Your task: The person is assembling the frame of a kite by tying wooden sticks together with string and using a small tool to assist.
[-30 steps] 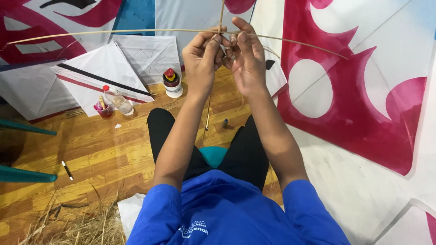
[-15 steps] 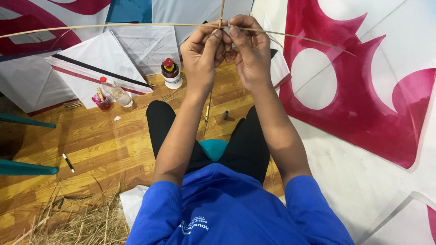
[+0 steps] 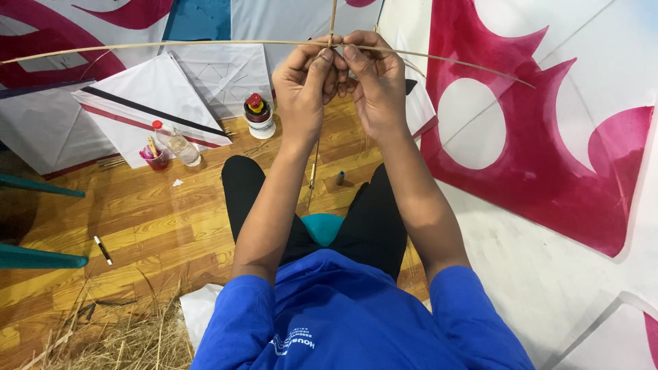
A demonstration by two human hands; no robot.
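- Both hands were up at chest height, pinched together at the crossing of two thin bamboo sticks.
- Left hand (image 3: 305,85) was closed, thumb and fingers clamped on the joint from the left side.
- Right hand (image 3: 373,79) was closed too, fingertips pressed on the same joint from the right; the two hands touched.
- Bowed cross stick (image 3: 157,45) ran wide from far left, through the hands, and down to the right, already bent into an arc.
- Upright stick (image 3: 332,17) crossed it at the hands; its lower length (image 3: 312,175) hung down between the knees.
- Judgement: the frame was at the joint stage. Sticks were crossed and the bow was set, and the joint looked mid-fixing. Any thread or binding at the crossing was too small to tell.
- No paper was on this frame, so covering looked not yet done.
- Finished white kite (image 3: 147,103) with a dark and red stripe lay on the wooden floor (image 3: 157,226), well apart from the hands.
- Small spool pot (image 3: 258,113), a clear bottle (image 3: 177,144) and a red cup (image 3: 155,157) sat beside that kite, untouched.
- Pen (image 3: 103,249) lay on the floor at left; straw scraps (image 3: 123,336) were piled near the person's left side.
- Large red and white kite panel (image 3: 548,157) covered the floor at right.
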